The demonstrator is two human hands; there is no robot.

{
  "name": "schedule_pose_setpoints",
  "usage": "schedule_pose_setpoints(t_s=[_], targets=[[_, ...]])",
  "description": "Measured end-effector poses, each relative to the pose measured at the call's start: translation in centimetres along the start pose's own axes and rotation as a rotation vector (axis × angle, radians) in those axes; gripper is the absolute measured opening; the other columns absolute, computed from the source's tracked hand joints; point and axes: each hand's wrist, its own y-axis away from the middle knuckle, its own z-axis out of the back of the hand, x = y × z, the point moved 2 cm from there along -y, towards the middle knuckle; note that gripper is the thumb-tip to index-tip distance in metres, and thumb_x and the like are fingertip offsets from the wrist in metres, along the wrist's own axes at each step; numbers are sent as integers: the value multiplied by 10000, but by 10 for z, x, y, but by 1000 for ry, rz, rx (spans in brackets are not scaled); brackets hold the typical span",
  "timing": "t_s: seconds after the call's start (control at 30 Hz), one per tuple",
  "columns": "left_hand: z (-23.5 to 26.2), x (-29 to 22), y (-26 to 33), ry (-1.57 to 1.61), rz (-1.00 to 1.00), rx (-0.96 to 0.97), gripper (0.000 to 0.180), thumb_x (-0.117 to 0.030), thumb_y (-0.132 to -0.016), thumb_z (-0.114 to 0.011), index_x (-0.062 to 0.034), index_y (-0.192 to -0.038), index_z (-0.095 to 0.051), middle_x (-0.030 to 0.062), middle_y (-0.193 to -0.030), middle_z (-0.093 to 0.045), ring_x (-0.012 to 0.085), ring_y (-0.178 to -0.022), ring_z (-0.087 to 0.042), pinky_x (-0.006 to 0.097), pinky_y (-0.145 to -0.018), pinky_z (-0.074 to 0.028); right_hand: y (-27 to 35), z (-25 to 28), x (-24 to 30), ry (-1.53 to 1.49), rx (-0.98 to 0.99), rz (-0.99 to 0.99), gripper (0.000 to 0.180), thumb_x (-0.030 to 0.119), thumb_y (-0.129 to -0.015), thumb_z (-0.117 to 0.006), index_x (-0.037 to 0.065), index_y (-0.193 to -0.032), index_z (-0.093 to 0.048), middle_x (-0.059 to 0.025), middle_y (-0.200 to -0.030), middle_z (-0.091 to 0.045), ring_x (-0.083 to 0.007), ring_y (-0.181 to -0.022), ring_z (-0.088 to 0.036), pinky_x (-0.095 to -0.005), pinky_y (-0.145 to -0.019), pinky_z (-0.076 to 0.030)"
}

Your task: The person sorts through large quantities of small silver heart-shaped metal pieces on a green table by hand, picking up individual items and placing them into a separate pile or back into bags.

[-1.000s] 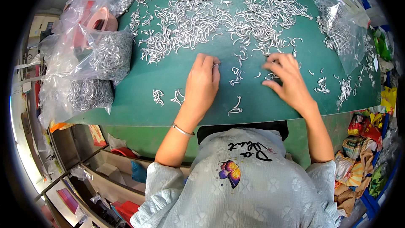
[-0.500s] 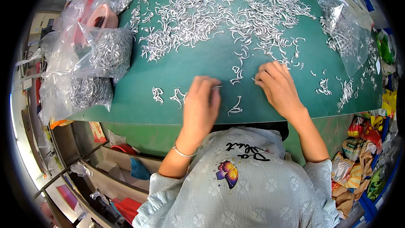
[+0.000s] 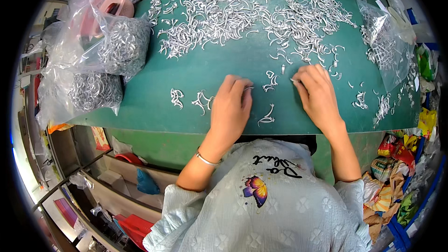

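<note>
- On the green table, both hands lie palm-down near the front edge.
- Left hand pinches a small silver metal hook at its fingertips.
- Right hand grips another hook at its 10 o'clock.
- Loose hooks lie between them; the big heap spreads at 12 o'clock.
- Clear bags of hooks sit at 9 o'clock.

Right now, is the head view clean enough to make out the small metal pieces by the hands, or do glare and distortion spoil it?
Head view: even light, sharp at centre, metal pieces between left hand and right hand distinct; green table edge bows from fisheye; plastic bags glare, rim black.
</note>
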Motion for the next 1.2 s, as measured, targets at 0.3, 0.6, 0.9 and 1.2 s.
schedule_pose_setpoints(t_s=[0.3, 0.6, 0.9, 1.2], targets=[[-4, 4, -10, -64, -21, -64, 175, 72, -826, -642, 1, -983, -617, 122, -937, -612, 243, -718, -600, 329, -653, -491, -8, -8, 12, -134, -31, 4, 77, 16, -812, -654, 22, -869, -603, -85, -882, -563, -277, -869, -534, -389, -774, -414], [18, 32, -21, -202, -12, -144, 169, 74, -821, -644, 14, -977, -621, 125, -923, -619, 242, -699, -599, 334, -646, -490, -13, -14, 15, -162, 16, -50, 80, -6, -831, -630, 14, -892, -582, -116, -883, -572, -317, -861, -549, -406, -755, -447], [12, 20, -21, -79, -7, -49, 227, 55, -820, -662, 12, -1040, -627, 135, -958, -595, 269, -780, -593, 352, -692, -487, -5, -33, 27, -275, -6, -193, 88, -1, -860, -629, 0, -936, -585, -145, -919, -589, -353, -863, -583, -427, -723, -489], [9, 25, -19, -160, -95, -83, 191, 45, -825, -658, 12, -1010, -622, 133, -986, -592, 301, -852, -594, 376, -749, -489, -9, -23, 24, -292, -24, -184, 107, -14, -828, -653, 0, -911, -588, -141, -918, -593, -354, -830, -585, -422, -711, -486]])
